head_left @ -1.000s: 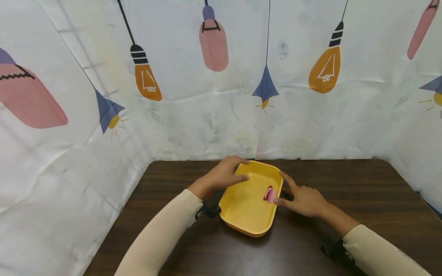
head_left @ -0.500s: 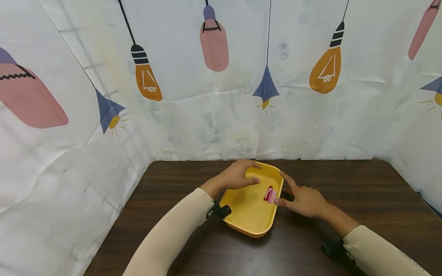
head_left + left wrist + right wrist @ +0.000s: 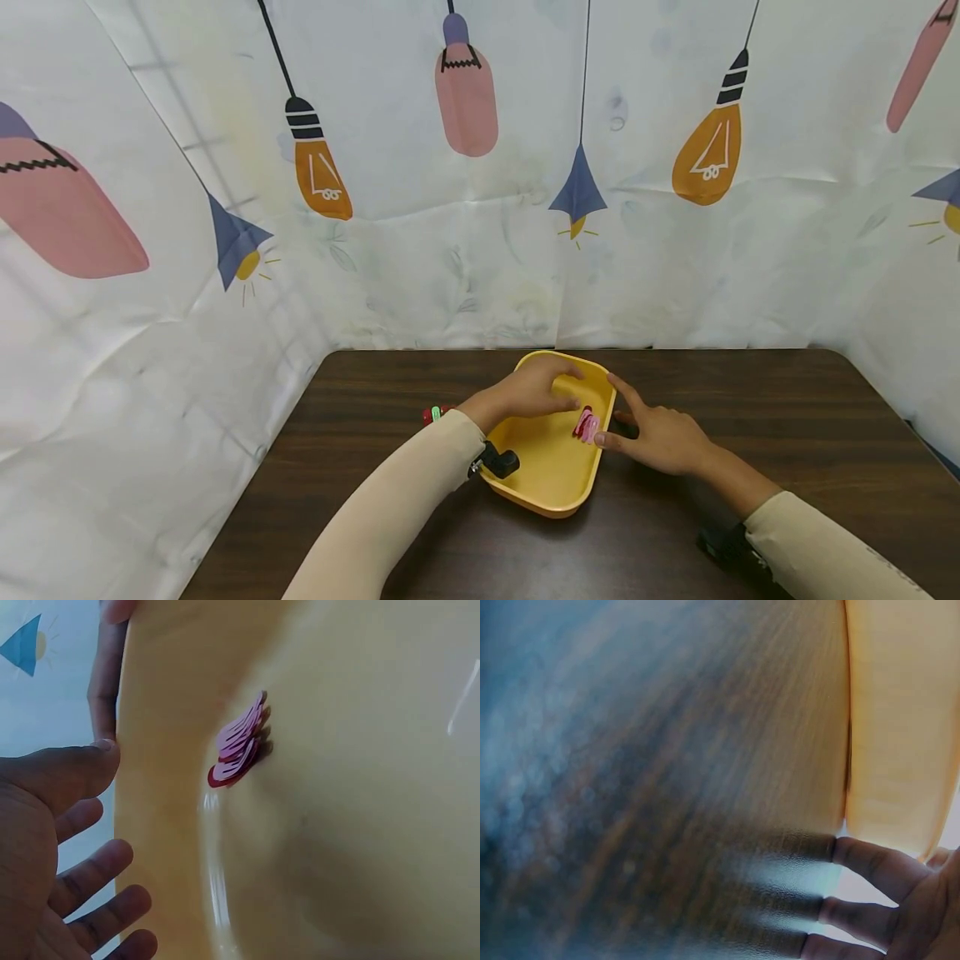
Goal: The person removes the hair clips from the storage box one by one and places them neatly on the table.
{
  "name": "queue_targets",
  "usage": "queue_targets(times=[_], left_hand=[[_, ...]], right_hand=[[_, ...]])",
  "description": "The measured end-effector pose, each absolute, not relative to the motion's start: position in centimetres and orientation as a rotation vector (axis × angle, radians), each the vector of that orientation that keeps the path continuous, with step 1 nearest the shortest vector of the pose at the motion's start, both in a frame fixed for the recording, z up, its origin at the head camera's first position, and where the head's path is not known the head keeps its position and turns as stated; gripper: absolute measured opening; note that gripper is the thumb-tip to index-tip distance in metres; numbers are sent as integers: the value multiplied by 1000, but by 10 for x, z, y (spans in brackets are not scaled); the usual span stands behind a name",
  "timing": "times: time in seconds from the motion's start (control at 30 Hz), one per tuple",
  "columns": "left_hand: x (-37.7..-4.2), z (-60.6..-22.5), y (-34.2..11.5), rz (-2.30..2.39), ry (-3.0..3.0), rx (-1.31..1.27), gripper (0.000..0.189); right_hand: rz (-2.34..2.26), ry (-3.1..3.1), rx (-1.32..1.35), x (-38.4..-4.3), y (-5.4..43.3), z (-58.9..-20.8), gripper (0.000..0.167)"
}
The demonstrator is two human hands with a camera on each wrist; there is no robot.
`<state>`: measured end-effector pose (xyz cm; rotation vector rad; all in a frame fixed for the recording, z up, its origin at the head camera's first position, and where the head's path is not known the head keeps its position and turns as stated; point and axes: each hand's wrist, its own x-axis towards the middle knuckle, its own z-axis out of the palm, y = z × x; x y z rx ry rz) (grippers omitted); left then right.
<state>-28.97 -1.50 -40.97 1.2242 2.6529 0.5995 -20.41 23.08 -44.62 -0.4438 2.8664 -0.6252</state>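
One yellow tray (image 3: 543, 477) on counter (image 3: 757, 417); one pink-and-red bundle (image 3: 587, 425) inside, right side. Left hand (image 3: 531, 392) over tray, fingers wide; right hand (image 3: 666, 437) at rim, fingers spread. One red-and-green object (image 3: 435, 414) left of tray.

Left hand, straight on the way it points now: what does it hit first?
Probably the right wall of the tray, near the right hand. The pink pieces lie just below that line in the head view. Height is unclear: the left hand might pass over and meet the right hand.
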Motion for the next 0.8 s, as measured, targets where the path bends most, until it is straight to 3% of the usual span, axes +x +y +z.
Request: queue_targets(times=[0.8], left_hand=[[-282,-429,10,416,2598,1141,48]], right_hand=[[-667,2844,-449,-201,230,-443,103]])
